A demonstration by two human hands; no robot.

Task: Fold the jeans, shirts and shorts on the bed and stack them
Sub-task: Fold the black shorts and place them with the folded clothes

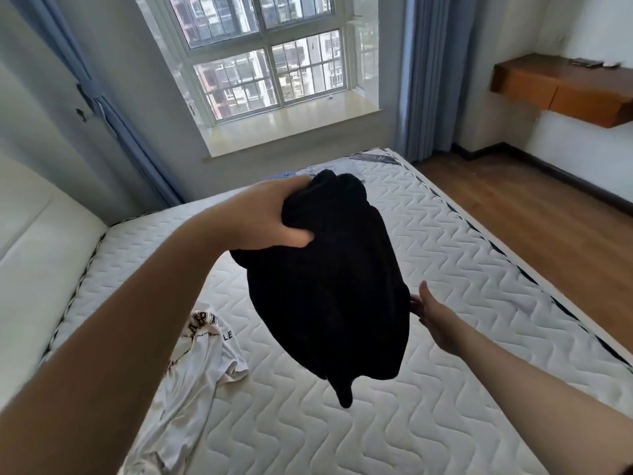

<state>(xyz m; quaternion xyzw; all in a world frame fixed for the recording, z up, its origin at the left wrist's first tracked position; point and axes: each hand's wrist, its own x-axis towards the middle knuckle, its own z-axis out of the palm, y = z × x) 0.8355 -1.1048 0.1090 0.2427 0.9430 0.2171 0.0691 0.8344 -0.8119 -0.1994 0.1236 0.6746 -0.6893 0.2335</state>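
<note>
The left hand (270, 217) has its grip bunched on a black garment (329, 282) hanging above the bed (445, 255); the right hand (435, 320), fingers spread, touches its 3 o'clock edge. A white printed T-shirt (202, 358) lies crumpled at 8 o'clock.

A bare mattress (445, 269), white and quilted in a wavy pattern, is shown with a dark-striped edge trim. A crumpled white T-shirt (202, 365) with printed lettering is seen lying directly on its near left part. Wooden flooring (548, 214) is visible beside the bed.

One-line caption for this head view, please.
Left hand grips a bunched black garment above the mattress; open right hand reaches its edge.
</note>
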